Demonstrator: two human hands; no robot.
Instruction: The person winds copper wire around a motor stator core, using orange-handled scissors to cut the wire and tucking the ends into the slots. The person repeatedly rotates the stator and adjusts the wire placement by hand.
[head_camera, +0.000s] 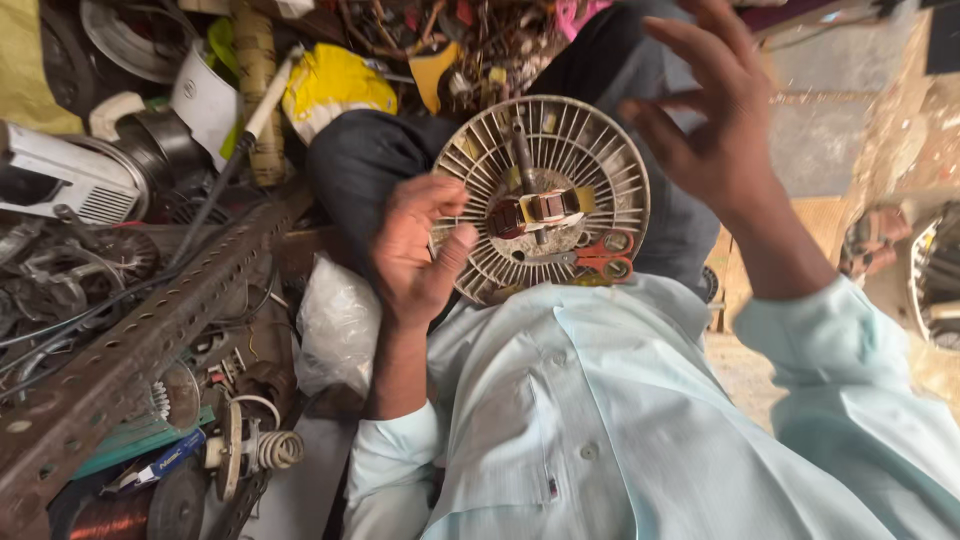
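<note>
Left hand (415, 250), fingers curled, grips the rim of a round slatted fan grille (545, 200) on the lap, maybe with a motor (540, 210) and scissors (600, 255) on it; right hand (715, 120) hovers above, fingers spread.

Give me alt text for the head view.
A round slatted fan grille with a small motor at its centre rests on the person's lap; the left hand grips its rim, the right hand hovers open above. Red-handled scissors lie on it.
</note>
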